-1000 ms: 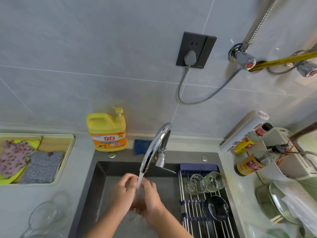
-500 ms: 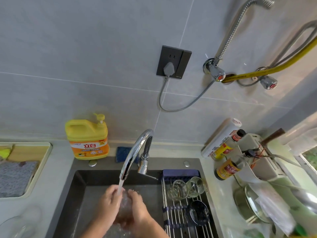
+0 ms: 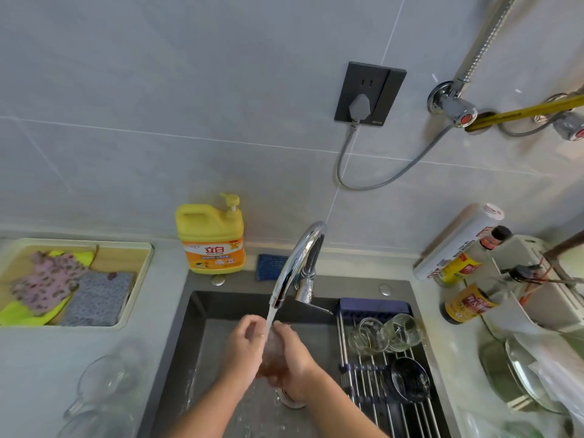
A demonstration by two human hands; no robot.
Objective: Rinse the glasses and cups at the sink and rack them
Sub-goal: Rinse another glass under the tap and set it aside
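Head view is showing a clear glass (image 3: 271,350) being held under the water stream (image 3: 270,320) over the sink (image 3: 202,336), wrapped between both palms. The left hand (image 3: 245,346) is curling round it from the left and the right hand (image 3: 295,358) is gripping it from the right and below. Over the last second both hands are staying put under the faucet (image 3: 300,257), and only the camera is swinging away and back. The roll-up rack (image 3: 363,390) across the sink's right side is carrying the same load as before: two clear glasses (image 3: 368,336) side by side at its far end and a dark cup (image 3: 409,379) nearer. So, as I judge it, the rinse is still running and this piece is not yet racked.

The glass itself is little more than a wet blur between the fingers, so its shape and which way it is facing cannot be told. A pale round thing under the right wrist may be the drain or another piece. More clear glassware (image 3: 104,377) is waiting on the left counter, faint against the surface and partly cut off by the lower edge.
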